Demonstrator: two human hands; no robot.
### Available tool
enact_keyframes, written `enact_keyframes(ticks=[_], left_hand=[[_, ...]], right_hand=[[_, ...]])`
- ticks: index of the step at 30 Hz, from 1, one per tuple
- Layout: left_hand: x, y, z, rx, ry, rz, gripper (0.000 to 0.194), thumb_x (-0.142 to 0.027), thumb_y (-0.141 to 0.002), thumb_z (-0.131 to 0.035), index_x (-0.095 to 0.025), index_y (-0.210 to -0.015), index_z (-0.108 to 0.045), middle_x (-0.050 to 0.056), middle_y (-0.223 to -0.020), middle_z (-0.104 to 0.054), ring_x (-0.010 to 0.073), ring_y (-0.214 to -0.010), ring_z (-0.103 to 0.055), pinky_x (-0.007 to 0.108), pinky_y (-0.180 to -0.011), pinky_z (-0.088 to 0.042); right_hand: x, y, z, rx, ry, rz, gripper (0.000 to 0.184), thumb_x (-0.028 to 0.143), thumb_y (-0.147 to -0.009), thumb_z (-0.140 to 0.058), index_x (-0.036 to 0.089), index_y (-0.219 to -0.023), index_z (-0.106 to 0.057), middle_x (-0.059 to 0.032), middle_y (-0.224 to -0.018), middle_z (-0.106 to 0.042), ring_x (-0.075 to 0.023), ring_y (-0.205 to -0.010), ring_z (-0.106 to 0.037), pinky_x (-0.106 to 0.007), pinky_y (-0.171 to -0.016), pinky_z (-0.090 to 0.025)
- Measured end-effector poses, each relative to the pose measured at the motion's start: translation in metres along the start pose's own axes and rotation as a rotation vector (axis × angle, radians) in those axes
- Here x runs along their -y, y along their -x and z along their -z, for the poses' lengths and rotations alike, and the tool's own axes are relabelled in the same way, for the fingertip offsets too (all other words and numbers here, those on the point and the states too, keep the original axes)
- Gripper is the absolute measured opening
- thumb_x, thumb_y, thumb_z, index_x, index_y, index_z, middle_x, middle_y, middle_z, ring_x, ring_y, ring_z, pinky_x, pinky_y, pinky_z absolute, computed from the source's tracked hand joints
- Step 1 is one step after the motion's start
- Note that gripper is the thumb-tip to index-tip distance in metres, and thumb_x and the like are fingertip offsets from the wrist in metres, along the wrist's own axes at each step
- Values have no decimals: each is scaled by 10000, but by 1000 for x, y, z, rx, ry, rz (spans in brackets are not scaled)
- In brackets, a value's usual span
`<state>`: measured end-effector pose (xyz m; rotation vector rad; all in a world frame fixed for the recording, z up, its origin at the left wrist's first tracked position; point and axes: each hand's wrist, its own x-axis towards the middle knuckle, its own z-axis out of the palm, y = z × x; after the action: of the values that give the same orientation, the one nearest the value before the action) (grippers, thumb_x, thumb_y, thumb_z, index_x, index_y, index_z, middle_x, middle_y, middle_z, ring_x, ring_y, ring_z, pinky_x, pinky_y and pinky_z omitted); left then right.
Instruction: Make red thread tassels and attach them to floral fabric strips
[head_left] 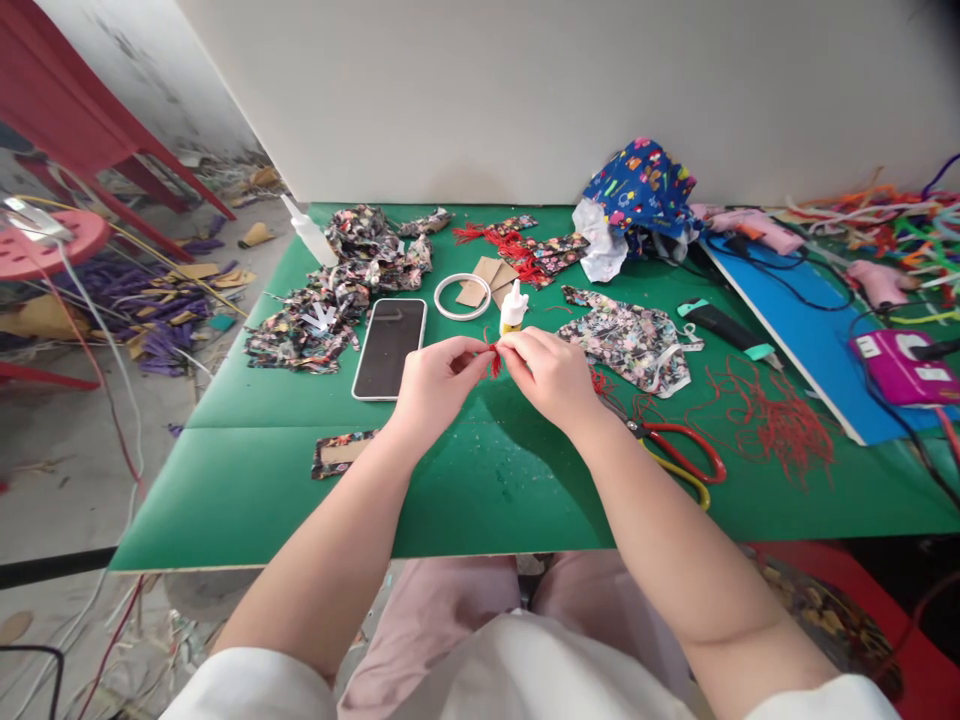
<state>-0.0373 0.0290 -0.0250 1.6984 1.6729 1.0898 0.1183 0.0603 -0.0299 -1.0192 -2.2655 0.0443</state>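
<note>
Above the green table (480,480), my left hand (435,385) and my right hand (551,375) meet at the fingertips. Both pinch a small tuft of red thread (494,360) between them. The fingers of each hand are closed on it. Just behind the hands stands a small white glue bottle (513,307) with a yellow base. A phone (390,347) lies face up to the left of my left hand. Red-handled scissors (679,450) lie under my right forearm.
Floral fabric scraps (330,300) pile up at the back left, a white ring (462,296) with cardboard pieces mid-back, a floral cloth (634,340) right of the hands. Loose red threads (772,420), a blue board (810,340), pink glue guns (750,228) and a purple device (904,365) fill the right.
</note>
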Motion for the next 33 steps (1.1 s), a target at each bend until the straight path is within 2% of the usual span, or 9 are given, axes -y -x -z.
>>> enact_keyframes(ticks=[13, 21, 28, 33], left_hand=[[-2, 1, 0, 52, -49, 23, 195, -285, -741, -526, -164, -801, -668, -26, -549, -556, 83, -493, -447, 197, -481, -338], [0, 0, 1, 50, -89, 0, 187, -279, -744, -522, -173, -794, -667, -33, -544, -537, 80, -493, -430, 195, -486, -329], [0, -2, 2, -34, -183, -38, 175, -276, -753, -523, -174, -782, -663, -33, -552, -554, 79, -497, -458, 193, -509, -342], [-1, -1, 0, -21, -195, -31, 183, -289, -750, -527, -177, -787, -667, -31, -555, -567, 83, -497, -469, 197, -506, -342]], right_hand=[[2, 1, -4, 61, -42, -69, 223, 243, -882, -372, 181, -824, -579, -42, -792, -621, -142, -710, -562, -248, -596, -344], [2, 2, -6, 82, -219, -160, 174, 236, -871, -404, 187, -836, -567, -36, -825, -618, -135, -714, -558, -231, -625, -383], [0, 2, -12, 25, -334, -145, 175, 251, -844, -491, 181, -958, -603, -51, -902, -639, -151, -820, -586, -250, -729, -435], [1, 4, -15, 11, -317, -183, 146, 260, -799, -567, 190, -910, -631, -28, -795, -653, -148, -722, -583, -257, -686, -436]])
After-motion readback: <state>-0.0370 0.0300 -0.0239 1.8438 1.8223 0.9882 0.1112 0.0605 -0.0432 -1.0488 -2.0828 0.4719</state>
